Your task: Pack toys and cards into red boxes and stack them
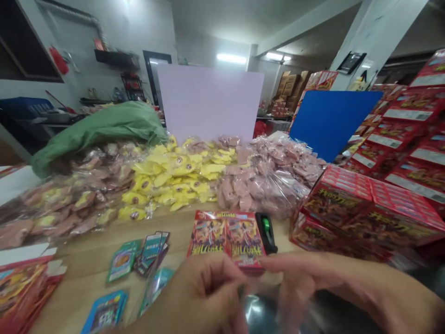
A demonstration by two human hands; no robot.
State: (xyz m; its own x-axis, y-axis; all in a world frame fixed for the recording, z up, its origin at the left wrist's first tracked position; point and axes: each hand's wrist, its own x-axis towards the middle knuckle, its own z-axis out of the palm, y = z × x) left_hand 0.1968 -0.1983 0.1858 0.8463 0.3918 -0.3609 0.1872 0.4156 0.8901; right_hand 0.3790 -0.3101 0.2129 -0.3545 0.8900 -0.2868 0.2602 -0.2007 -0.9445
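Note:
My left hand (215, 292) is at the lower middle, its thumb and fingers pinched together. Whatever lies in that pinch is hidden or too thin to name; a faint, see-through shimmer shows between the hands. Close by on the right, my right hand (313, 283) has its index finger pointing towards the left one, while its lower fingers are blurred. Just beyond the fingertips lie two red printed boxes (225, 236), side by side. A black tape dispenser (267, 232) with a green roll touches their right side.
Card stacks, one green (123, 260) and one blue (106, 311), lie left. Flattened red cartons (24, 283) fill the left corner. Bagged yellow pieces (174, 171) and bagged pinkish pieces (264, 176) are heaped behind. Red boxes (368, 204) are stacked right, by a blue panel (333, 120).

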